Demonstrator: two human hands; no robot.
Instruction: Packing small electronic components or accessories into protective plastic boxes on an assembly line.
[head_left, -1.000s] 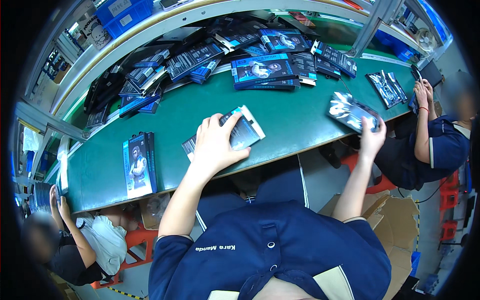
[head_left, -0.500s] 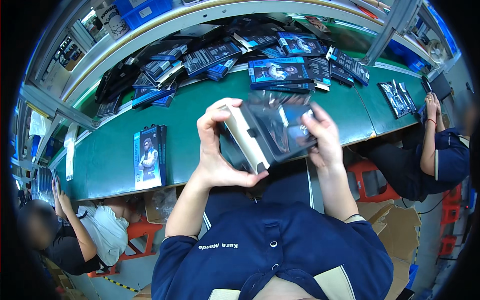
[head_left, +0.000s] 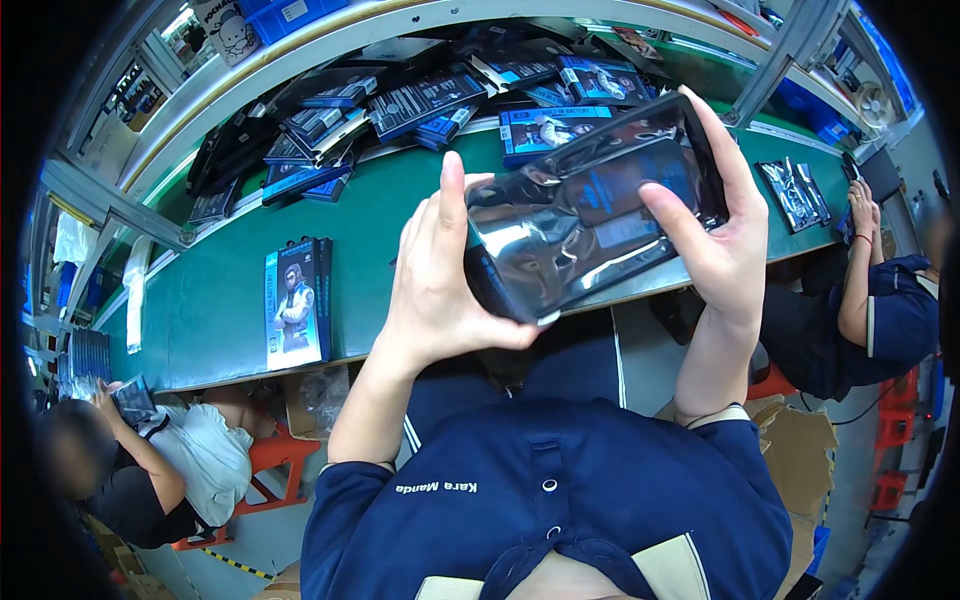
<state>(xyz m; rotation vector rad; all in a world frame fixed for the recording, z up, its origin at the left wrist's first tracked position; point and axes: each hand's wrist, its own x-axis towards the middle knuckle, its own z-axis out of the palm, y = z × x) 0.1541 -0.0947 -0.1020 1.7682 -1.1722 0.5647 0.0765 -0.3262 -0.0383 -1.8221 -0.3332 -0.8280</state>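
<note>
My right hand grips the right end of a shallow black plastic tray, its thumb pressing on top. Inside the tray lies a dark flat pack with faint blue print, beside glossy crinkled film. My left hand closes round the left end, its thumb along the near edge. A dark box side shows there; the rest of this box is hidden under the tray and film. How far tray and box overlap, I cannot tell. To the left, slim blue-and-black boxes lie stacked on the green table.
A heap of similar boxes lies along the table's far side, below a shelf. On the right, a bagged item lies near a co-worker's hands. Another person at the left holds a dark packet.
The tray has swung up and right with my right hand, turning its filmed face into view. The box's pale open end, seen before at my left hand, is now mostly hidden.
</note>
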